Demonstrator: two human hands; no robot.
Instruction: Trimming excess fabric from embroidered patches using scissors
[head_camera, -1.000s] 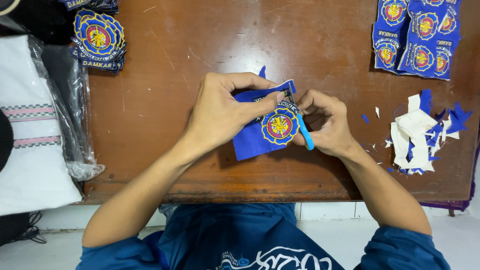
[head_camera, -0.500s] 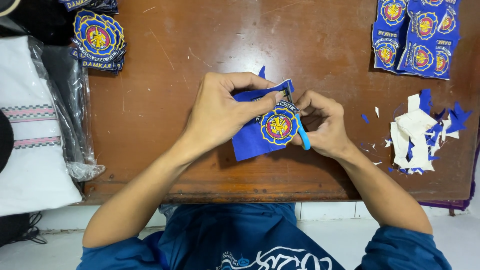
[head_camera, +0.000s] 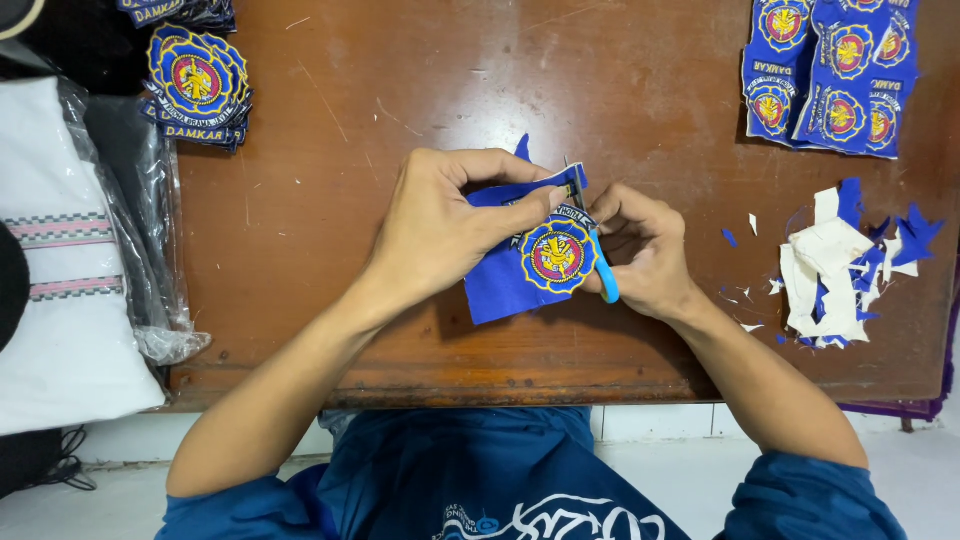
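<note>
My left hand (head_camera: 440, 225) pinches a piece of blue fabric (head_camera: 500, 285) that carries a round embroidered emblem (head_camera: 556, 255) in blue, red and yellow. It holds the piece just above the brown wooden table (head_camera: 330, 250). My right hand (head_camera: 645, 250) grips small scissors with a light-blue handle (head_camera: 606, 278). The blades (head_camera: 570, 180) sit at the fabric's top edge, beside the emblem. The fingers hide part of the scissors.
A pile of finished emblems (head_camera: 198, 85) lies at the table's far left. Uncut blue emblem sheets (head_camera: 835, 75) lie at the far right. White and blue offcuts (head_camera: 840, 265) are heaped to the right. A plastic-wrapped bundle (head_camera: 70, 250) borders the left edge.
The fabric piece has turned slightly in my left hand. Both hands stay in the same place.
</note>
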